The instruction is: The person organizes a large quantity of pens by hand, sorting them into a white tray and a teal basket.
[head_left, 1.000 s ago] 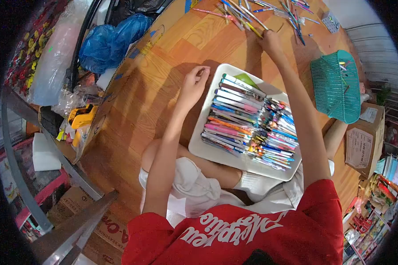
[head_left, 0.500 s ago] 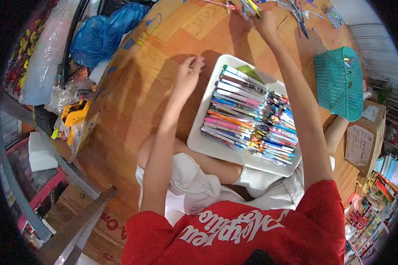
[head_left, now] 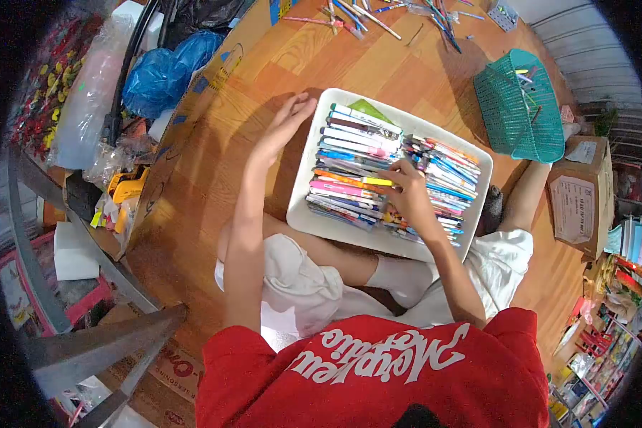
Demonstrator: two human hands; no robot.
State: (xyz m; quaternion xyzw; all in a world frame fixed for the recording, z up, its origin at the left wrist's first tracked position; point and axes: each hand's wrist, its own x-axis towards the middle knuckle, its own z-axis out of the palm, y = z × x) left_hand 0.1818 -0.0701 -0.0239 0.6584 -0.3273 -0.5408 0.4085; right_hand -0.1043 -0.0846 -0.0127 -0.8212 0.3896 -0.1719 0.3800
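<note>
Has moved, with the right hand [head_left: 411, 195], from the loose pens [head_left: 367, 20] beyond the tray [head_left: 415, 125] to above the middle of the tray. Pinches there, between thumb and fingertips, the yellow pen [head_left: 378, 181], over the inner end of the left row of pens [head_left: 351, 151]. With the left hand [head_left: 284, 128], holds nothing visible; stretches the fingers just beside the far left corner of the tray; cannot tell if touching the rim. Could perhaps push neighbouring pens out of line, because of the close packing below the fingertips; could also drop the yellow pen crookedly, if pinched too loosely. As for the yellow pen: lies with long axis across the tray, nearly parallel to the left row, and points with visible end to the tray's left side.
</note>
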